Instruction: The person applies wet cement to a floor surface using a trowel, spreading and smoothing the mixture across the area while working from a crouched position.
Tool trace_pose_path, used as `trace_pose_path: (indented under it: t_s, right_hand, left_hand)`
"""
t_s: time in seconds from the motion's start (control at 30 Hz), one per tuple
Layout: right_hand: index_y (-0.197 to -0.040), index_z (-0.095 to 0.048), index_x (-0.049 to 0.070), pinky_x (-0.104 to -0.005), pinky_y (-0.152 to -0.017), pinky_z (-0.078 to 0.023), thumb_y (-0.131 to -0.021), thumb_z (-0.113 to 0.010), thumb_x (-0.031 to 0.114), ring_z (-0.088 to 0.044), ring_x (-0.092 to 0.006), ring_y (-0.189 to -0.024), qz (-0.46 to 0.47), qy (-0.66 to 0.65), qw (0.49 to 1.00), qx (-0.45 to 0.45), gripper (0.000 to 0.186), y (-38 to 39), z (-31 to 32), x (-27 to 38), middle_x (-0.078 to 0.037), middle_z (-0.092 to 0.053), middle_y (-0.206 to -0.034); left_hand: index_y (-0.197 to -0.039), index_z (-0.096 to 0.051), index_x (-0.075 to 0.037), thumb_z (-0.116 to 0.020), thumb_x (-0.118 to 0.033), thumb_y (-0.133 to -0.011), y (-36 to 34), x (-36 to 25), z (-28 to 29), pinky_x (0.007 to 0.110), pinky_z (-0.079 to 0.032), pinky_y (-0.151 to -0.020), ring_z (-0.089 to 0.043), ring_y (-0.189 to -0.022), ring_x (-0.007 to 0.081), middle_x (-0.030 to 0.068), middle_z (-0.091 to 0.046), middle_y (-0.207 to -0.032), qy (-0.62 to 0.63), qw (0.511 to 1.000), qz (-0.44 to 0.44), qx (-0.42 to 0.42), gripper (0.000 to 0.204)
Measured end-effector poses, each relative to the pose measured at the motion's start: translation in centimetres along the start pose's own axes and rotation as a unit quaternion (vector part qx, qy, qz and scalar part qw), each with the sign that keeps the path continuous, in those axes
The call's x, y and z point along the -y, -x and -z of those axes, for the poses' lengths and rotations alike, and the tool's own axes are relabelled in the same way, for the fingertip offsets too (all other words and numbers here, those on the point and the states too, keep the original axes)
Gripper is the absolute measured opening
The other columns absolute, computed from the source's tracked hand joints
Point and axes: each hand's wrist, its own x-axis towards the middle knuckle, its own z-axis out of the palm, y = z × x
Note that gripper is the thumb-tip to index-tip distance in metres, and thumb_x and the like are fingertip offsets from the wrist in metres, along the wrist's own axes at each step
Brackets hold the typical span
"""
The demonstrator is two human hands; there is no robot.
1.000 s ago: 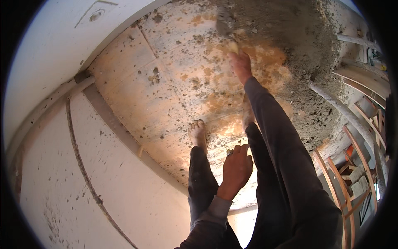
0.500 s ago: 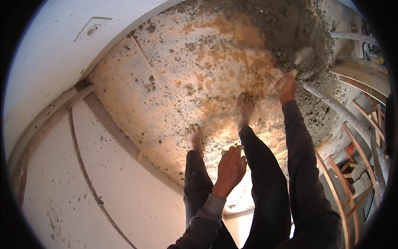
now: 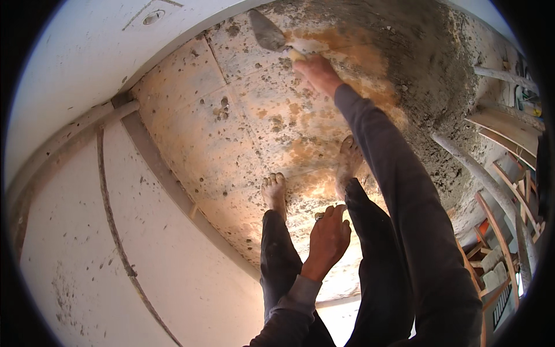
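My right hand is wrapped round the pale handle of a pointed trowel. The trowel's grey blade lies over the far part of the stained floor, toward the white wall. Close to my legs, my left hand has its fingers curled shut; a small dark, shiny bit shows at a finger, and whatever the palm holds is hidden. Wet grey mortar covers the far right of the floor, to the right of the trowel.
My bare feet stand on the speckled floor. White walls rise on the left. A thick pole slants along the right side, beside planks and wooden frames.
My right hand has swung the trowel leftward and farther out, from beside the mortar to over the floor near the far wall. The left hand stays almost in place, still closed.
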Motion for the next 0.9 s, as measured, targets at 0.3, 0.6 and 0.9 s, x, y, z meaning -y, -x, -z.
trace_pose_path:
  t_s: [0.3,0.6,0.9]
  right_hand:
    - [-0.105,-0.055,0.005,-0.0323,-0.050,-0.043,-0.093,-0.055,0.034,-0.049,-0.0124,-0.060,-0.082,-0.190,0.952,-0.227,0.031,1.6,12.9,-6.2,-0.002,-0.052,-0.078]
    - [-0.102,-0.053,0.005,-0.0310,-0.044,-0.040,-0.090,-0.058,0.027,-0.045,-0.0123,-0.051,-0.047,-0.232,0.944,-0.230,0.025,6.8,13.9,-9.6,0.001,-0.047,-0.068]
    - [-0.100,-0.059,0.001,-0.0310,-0.039,-0.037,-0.089,-0.061,0.030,-0.045,-0.0115,-0.048,-0.026,0.015,0.995,-0.099,0.031,-1.5,12.1,-4.0,-0.003,-0.050,-0.066]
  left_hand:
    - [-0.117,-0.053,-0.002,-0.058,-0.007,-0.085,-0.4,-0.2,-0.7,0.043,-0.050,-0.075,-0.063,-0.088,0.0334,0.0177,-0.060,-0.100,0.015,1.000,0.007,0.012,0.033]
    - [-0.119,-0.054,-0.003,-0.058,-0.007,-0.085,0.0,-0.1,-1.9,0.041,-0.049,-0.077,-0.062,-0.086,0.0315,0.0169,-0.061,-0.099,0.026,0.999,0.032,0.036,0.034]
    - [-0.115,-0.052,-0.001,-0.057,-0.005,-0.083,-1.6,-0.6,-1.6,0.047,-0.048,-0.070,-0.058,-0.081,0.0385,0.0201,-0.057,-0.092,0.051,0.999,-0.001,0.004,0.032]
